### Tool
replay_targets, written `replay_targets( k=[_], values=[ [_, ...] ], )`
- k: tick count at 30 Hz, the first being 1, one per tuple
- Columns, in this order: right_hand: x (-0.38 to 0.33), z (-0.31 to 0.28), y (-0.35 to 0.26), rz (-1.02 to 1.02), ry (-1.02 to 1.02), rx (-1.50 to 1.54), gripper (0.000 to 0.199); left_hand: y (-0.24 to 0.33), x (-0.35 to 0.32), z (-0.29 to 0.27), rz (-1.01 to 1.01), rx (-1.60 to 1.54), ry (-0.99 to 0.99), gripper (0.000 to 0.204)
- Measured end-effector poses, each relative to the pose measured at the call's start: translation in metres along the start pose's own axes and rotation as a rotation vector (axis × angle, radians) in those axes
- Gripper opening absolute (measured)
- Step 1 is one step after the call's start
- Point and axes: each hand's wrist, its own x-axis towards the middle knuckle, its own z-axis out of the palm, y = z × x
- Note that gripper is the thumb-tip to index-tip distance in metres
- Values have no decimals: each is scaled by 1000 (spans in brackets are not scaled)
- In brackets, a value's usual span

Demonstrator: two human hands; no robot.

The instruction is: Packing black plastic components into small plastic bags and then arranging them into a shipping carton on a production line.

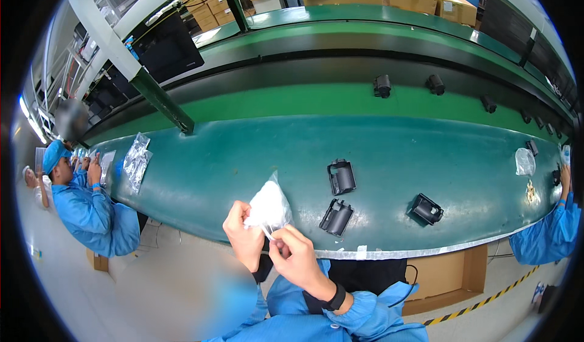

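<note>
A white-filled clear plastic bag is held up at the near edge of the green worktable. My left hand is closed on the bag's lower left side. With fingers pinched, my right hand grips its narrow gathered end. What fills the bag cannot be made out. Just right of my hands lie two black plastic housings, one farther off and one nearer. A third black housing lies tilted farther right. None of the three is touched by my hands.
Several black parts sit on the green conveyor belt beyond the table. Silvery plastic bags lie at left, near a co-worker. Another person's sleeve is at right, by a small clear bag. A green post stands at back left.
</note>
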Motion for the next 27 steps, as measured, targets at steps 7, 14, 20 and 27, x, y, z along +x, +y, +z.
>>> replay_targets(
  k=[7,14,20,27],
  values=[
    [-3,-14,5,-385,134,-271,18,16,-27,-43,-412,-471,-263,23],
    [-55,3,9,243,56,162,18,29,-82,-79,-312,-378,-274,32],
    [-113,-12,19,509,-390,-31,16,-20,-143,-84,-551,30,-346,25],
    [-110,-11,51,186,-580,-461,11,-84,-187,-77,-561,186,-515,15]
  ],
)
